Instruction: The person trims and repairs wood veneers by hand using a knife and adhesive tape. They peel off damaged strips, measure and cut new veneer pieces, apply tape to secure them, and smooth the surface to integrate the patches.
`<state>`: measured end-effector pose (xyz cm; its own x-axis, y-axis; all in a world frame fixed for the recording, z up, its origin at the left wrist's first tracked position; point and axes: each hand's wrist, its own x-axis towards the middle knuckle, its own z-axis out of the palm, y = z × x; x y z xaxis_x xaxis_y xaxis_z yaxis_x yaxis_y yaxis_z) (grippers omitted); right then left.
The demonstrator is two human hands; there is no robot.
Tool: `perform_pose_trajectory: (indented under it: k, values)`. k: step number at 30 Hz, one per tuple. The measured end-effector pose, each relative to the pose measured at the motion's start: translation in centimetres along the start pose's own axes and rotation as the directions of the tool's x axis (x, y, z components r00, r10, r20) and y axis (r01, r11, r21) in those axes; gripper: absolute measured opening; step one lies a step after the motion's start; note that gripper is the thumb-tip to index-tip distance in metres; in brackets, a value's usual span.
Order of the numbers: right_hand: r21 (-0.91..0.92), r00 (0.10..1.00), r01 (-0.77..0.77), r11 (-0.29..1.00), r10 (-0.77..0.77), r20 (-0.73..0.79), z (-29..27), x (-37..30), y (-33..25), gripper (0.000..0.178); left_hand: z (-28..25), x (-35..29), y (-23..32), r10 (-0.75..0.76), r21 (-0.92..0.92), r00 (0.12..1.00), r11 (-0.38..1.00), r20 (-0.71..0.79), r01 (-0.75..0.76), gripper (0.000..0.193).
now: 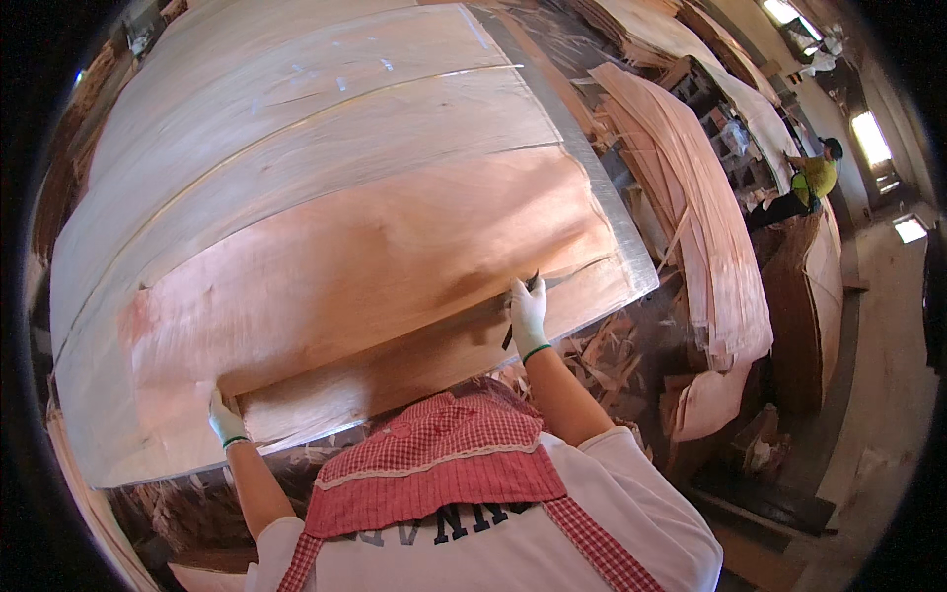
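Observation:
A thin pinkish wood veneer sheet [395, 247] lies over paler sheets [326, 148] on the broad table. Its near edge is uneven, with a dark gap between it and a narrower veneer strip [335, 400] closer to me. My left hand [226, 418], in a white glove, is closed on the sheet's near left edge; its fingertips are partly hidden. Farther right, my right hand [529, 312], also gloved, grips a slim dark knife-like tool [507, 338]. Both ends of the tool stick out of the fist, close above the sheet's near edge.
A grey metal edge [631, 247] borders the table's right side. A thin yellowish strip [296, 124] crosses the pale sheets. Stacked veneer [705, 227] stands to the right, with torn scraps [612, 355] below the table edge. A person in a yellow top [817, 178] works at the far right.

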<state>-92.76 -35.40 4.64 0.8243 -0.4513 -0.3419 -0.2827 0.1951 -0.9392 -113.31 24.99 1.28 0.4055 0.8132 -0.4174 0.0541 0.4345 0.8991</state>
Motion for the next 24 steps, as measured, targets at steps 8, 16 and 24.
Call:
perform_pose_trajectory:
  k: [8, 16, 24]
  values:
    - [-0.383, 0.897, 0.434, 0.815, -0.432, 0.096, 3.4, -0.4, -6.8, 0.023, -0.3, 1.2, -0.6, -0.050, 0.054, 0.998, 0.997, 0.023, 0.049, 0.029]
    - [-0.240, 0.944, 0.297, 0.924, -0.322, -0.073, 0.7, -1.2, -3.4, 0.025, -1.5, 1.8, -0.8, 0.010, 0.126, 0.996, 0.992, 0.088, -0.021, 0.029]
    - [-0.309, 0.970, 0.139, 0.941, -0.193, -0.151, -0.2, 3.5, 1.4, 0.022, -1.6, 2.9, -0.3, -0.080, 0.099, 0.993, 0.992, 0.086, 0.072, 0.034]
